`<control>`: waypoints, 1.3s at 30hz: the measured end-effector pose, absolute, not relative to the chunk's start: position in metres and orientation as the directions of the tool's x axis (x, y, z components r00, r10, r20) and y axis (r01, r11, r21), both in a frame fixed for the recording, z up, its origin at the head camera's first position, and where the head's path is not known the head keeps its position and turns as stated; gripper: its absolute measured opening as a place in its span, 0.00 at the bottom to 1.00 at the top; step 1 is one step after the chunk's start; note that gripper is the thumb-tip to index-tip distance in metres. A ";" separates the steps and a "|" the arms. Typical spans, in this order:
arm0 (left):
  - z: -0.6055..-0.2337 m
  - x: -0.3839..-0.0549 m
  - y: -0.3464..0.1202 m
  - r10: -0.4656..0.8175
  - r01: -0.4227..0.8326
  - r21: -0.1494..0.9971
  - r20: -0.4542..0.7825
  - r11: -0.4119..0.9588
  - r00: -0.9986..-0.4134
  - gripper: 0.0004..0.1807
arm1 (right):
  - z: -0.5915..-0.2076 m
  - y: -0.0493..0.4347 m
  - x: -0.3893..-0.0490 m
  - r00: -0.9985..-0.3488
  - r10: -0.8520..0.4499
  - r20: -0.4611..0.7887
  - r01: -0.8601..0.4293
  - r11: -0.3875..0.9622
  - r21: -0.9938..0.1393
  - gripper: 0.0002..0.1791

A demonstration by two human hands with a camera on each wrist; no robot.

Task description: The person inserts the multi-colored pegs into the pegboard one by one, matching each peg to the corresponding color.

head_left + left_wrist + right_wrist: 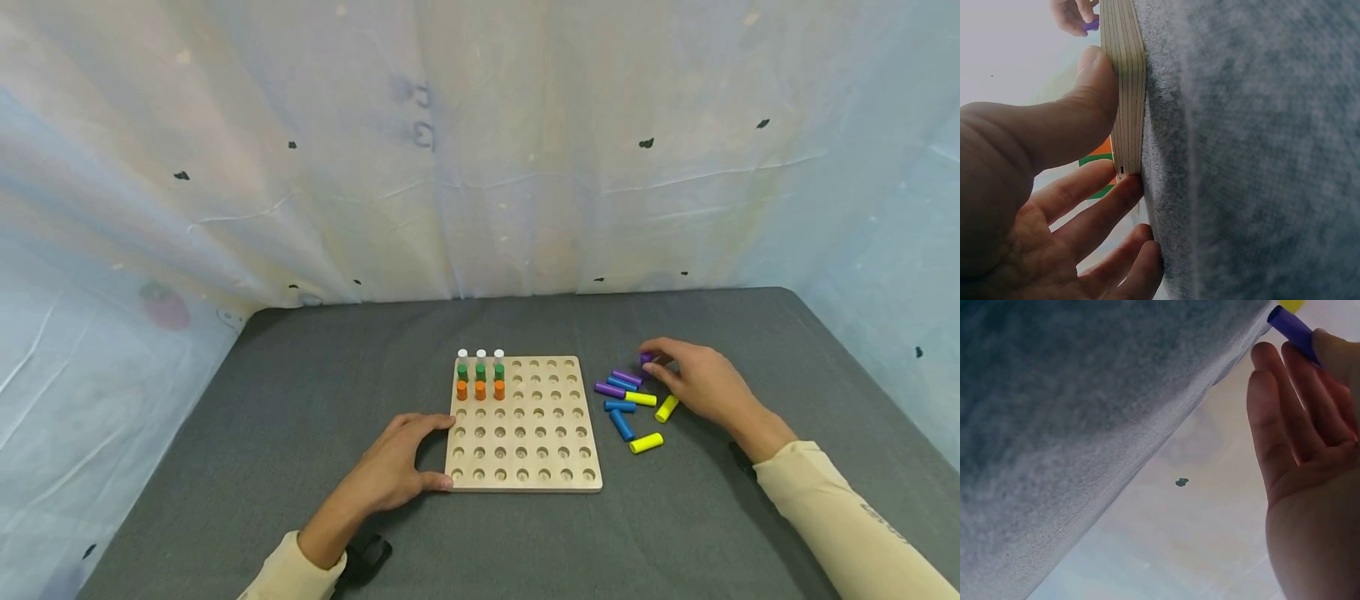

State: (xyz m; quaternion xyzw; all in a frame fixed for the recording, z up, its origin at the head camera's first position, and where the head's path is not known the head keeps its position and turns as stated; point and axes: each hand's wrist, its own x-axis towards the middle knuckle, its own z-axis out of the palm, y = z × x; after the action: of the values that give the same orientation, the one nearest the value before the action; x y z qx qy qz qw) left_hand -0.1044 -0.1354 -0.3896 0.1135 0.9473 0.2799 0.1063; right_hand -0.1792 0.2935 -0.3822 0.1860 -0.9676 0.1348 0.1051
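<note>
A square wooden pegboard (528, 422) with rows of round holes lies on the grey cloth. My left hand (390, 462) is at its left side, thumb near the front corner; in the left wrist view the thumb (1094, 84) and fingertips touch the board's layered edge (1127, 94). At the back left of the board stand three white pegs (481, 356), three green pegs (481, 372) and three orange pegs (480, 390). To the right of the board my right hand (701, 379) pinches a purple peg (1294, 330) between thumb and fingers, above the loose pegs.
Loose pegs lie right of the board: purple ones (610, 389), blue ones (622, 425) and yellow ones (647, 443). One yellow peg (666, 408) is close below my right hand. Pale sheeting (510, 208) hangs behind the grey-covered table (337, 367) and along its sides.
</note>
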 end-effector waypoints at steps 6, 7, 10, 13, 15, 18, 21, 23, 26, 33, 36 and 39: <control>-0.390 -0.105 -0.135 0.266 0.144 0.552 -0.147 0.821 -0.953 0.43 | -0.382 0.290 -0.177 -0.897 -0.314 0.313 -0.391 0.892 -0.226 0.15; -0.390 -0.105 -0.135 0.265 0.141 0.552 -0.151 0.822 -0.952 0.43 | -0.382 0.288 -0.176 -0.894 -0.314 0.320 -0.394 0.891 -0.227 0.15; -0.389 -0.105 -0.134 0.262 0.135 0.552 -0.158 0.823 -0.952 0.43 | -0.382 0.282 -0.174 -0.883 -0.328 0.335 -0.414 0.882 -0.225 0.15; -0.388 -0.105 -0.134 0.264 0.139 0.549 -0.155 0.824 -0.952 0.43 | -0.383 0.276 -0.172 -0.872 -0.345 0.347 -0.433 0.875 -0.218 0.15; -0.388 -0.105 -0.134 0.267 0.145 0.546 -0.151 0.825 -0.952 0.43 | -0.383 0.273 -0.171 -0.865 -0.353 0.357 -0.443 0.871 -0.211 0.15; -0.387 -0.105 -0.134 0.269 0.149 0.543 -0.149 0.826 -0.952 0.43 | -0.383 0.268 -0.169 -0.857 -0.355 0.373 -0.448 0.871 -0.201 0.15; -0.388 -0.105 -0.135 0.269 0.148 0.539 -0.153 0.829 -0.951 0.43 | -0.383 0.265 -0.168 -0.848 -0.354 0.395 -0.455 0.868 -0.199 0.15; -0.388 -0.105 -0.135 0.267 0.145 0.536 -0.157 0.832 -0.951 0.43 | -0.383 0.261 -0.167 -0.840 -0.358 0.408 -0.465 0.862 -0.202 0.15; -0.389 -0.106 -0.134 0.261 0.139 0.531 -0.162 0.836 -0.952 0.43 | -0.383 0.255 -0.165 -0.827 -0.370 0.423 -0.486 0.850 -0.206 0.15; -0.389 -0.107 -0.135 0.248 0.126 0.530 -0.165 0.838 -0.954 0.44 | -0.380 0.242 -0.162 -0.811 -0.384 0.441 -0.519 0.820 -0.241 0.15; -0.389 -0.107 -0.135 0.253 0.131 0.531 -0.164 0.837 -0.953 0.43 | -0.380 0.235 -0.160 -0.809 -0.387 0.441 -0.528 0.809 -0.258 0.15; -0.389 -0.107 -0.135 0.257 0.135 0.532 -0.163 0.836 -0.953 0.43 | -0.380 0.228 -0.159 -0.807 -0.400 0.434 -0.538 0.801 -0.261 0.15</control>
State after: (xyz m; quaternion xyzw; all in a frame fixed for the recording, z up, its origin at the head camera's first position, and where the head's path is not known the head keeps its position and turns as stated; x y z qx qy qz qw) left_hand -0.1070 -0.1353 -0.3886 0.1029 0.9512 0.2674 0.1143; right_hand -0.1591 0.2278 -0.3805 0.2519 -0.9315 0.1894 0.1818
